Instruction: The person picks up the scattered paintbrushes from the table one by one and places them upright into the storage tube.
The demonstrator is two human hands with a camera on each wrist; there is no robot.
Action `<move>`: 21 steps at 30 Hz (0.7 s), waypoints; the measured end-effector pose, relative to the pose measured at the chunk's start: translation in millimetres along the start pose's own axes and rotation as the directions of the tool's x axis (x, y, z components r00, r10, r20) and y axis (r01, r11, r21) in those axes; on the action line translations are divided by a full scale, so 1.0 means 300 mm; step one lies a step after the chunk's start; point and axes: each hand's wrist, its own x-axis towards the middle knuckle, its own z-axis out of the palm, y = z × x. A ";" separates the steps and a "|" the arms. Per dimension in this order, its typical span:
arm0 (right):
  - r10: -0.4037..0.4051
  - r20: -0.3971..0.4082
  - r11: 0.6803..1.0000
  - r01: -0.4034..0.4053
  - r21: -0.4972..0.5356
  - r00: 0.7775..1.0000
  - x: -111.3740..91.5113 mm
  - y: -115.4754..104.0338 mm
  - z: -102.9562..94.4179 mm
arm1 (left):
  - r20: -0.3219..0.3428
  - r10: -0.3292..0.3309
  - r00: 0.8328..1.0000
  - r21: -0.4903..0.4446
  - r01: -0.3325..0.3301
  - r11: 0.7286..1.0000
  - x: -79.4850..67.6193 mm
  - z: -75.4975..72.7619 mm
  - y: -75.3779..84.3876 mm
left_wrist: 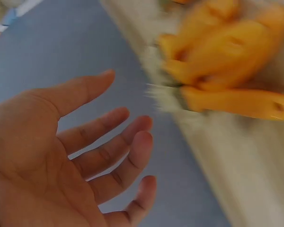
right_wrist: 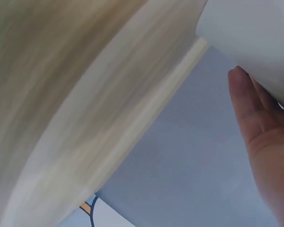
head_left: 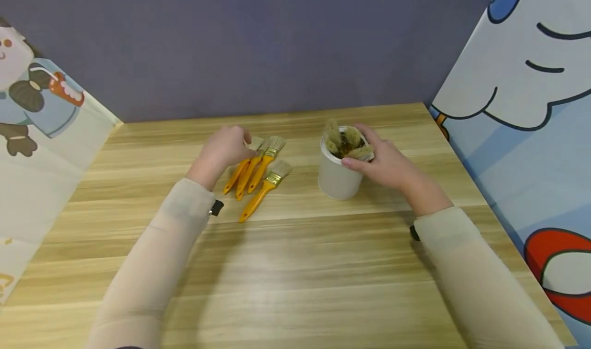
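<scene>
Several paintbrushes with orange handles [head_left: 262,173] and pale bristles lie on the wooden table, most in a close group and one brush [head_left: 256,199] a little nearer the front. My left hand [head_left: 223,151] hovers over the bristle end of the group, partly hiding it. In the left wrist view its fingers are spread and loosely bent, with nothing in the palm. To the right stands a white can [head_left: 339,179] holding tan, bristly tufts [head_left: 333,136]. My right hand [head_left: 385,161] grips the can's rim, thumb on the near side and fingers round the back.
The light wooden table [head_left: 295,277] meets a grey-purple wall [head_left: 277,46] at its back edge. Cartoon-printed panels stand on both sides, the left panel [head_left: 41,174] and the right panel [head_left: 521,174].
</scene>
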 end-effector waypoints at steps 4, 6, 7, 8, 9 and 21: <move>0.005 0.013 0.999 -0.005 -0.033 1.000 0.007 -0.008 -0.003 | 0.010 -0.057 0.998 0.007 0.057 0.998 0.037 0.040 -0.058; 0.008 0.020 0.999 -0.007 -0.045 1.000 0.009 -0.010 -0.001 | 0.020 -0.071 0.997 0.003 0.071 0.997 0.051 0.053 -0.072; 0.010 0.023 0.999 -0.009 -0.048 1.000 0.010 -0.012 0.000 | 0.029 -0.072 0.997 -0.002 0.072 0.997 0.057 0.058 -0.076; 0.011 0.024 0.999 -0.010 -0.049 1.000 0.010 -0.012 0.000 | 0.041 -0.070 0.997 -0.010 0.071 0.997 0.064 0.063 -0.079; 0.014 0.025 0.999 -0.013 -0.053 1.000 0.010 -0.012 0.000 | 0.053 -0.068 0.996 -0.019 0.069 0.997 0.069 0.068 -0.081; 0.002 0.004 0.999 -0.002 -0.051 1.000 0.009 0.002 -0.004 | 0.078 -0.057 0.995 -0.051 0.061 0.997 0.105 0.097 -0.075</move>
